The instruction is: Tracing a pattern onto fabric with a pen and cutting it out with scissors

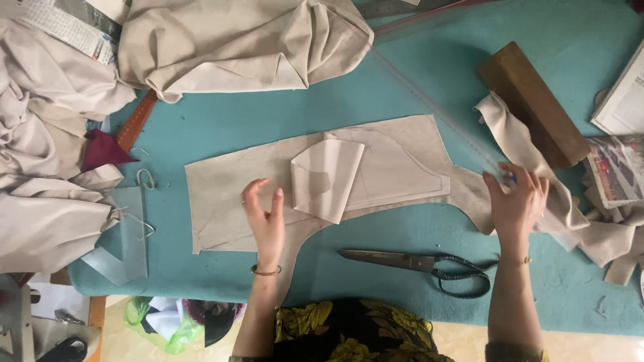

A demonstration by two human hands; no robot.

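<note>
A cut piece of beige fabric (228, 181) lies flat on the teal table cover (402, 87), with a folded flap (327, 175) standing up at its middle. My left hand (265, 218) hovers over the fabric's near left part, fingers apart, holding nothing. My right hand (515, 201) is at the fabric's right end, fingers closed on a small blue-tipped object (510, 177), likely a piece of chalk, next to a long clear ruler (436, 107). Black-handled scissors (419, 263) lie shut on the table between my arms.
A brown wooden block (533, 100) sits at the right, with beige fabric scraps (604, 234) and newspapers (614, 171) beyond. Heaps of beige cloth (235, 43) fill the top and left. A clear curved template (127, 241) and a wooden ruler (137, 121) lie at the left.
</note>
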